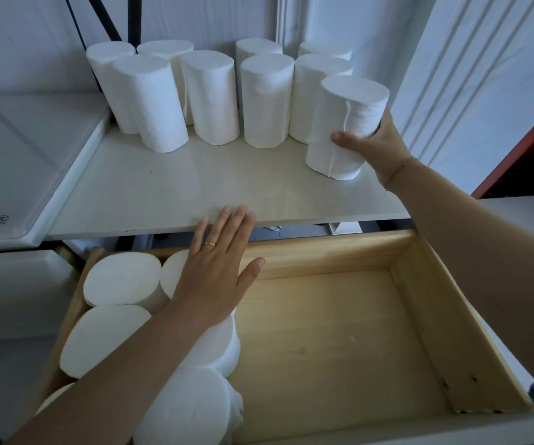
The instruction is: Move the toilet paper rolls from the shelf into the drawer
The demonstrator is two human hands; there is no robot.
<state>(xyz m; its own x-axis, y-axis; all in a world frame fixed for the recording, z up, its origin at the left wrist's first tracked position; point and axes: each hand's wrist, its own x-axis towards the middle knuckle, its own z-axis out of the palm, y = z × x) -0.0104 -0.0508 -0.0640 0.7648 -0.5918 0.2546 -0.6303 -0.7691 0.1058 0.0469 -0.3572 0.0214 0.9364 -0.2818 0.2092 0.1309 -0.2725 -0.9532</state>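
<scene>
Several white toilet paper rolls stand upright at the back of the pale shelf. My right hand grips one roll at the shelf's right side; it is tilted, its base at the shelf surface. My left hand hovers flat with fingers spread over the open wooden drawer, holding nothing. Several rolls stand packed in the drawer's left part, some hidden under my left arm.
The drawer's right half shows bare wood floor. A white tray-like surface lies left of the shelf. A white wall and black rods stand behind the rolls. A red-edged dark panel is at the far right.
</scene>
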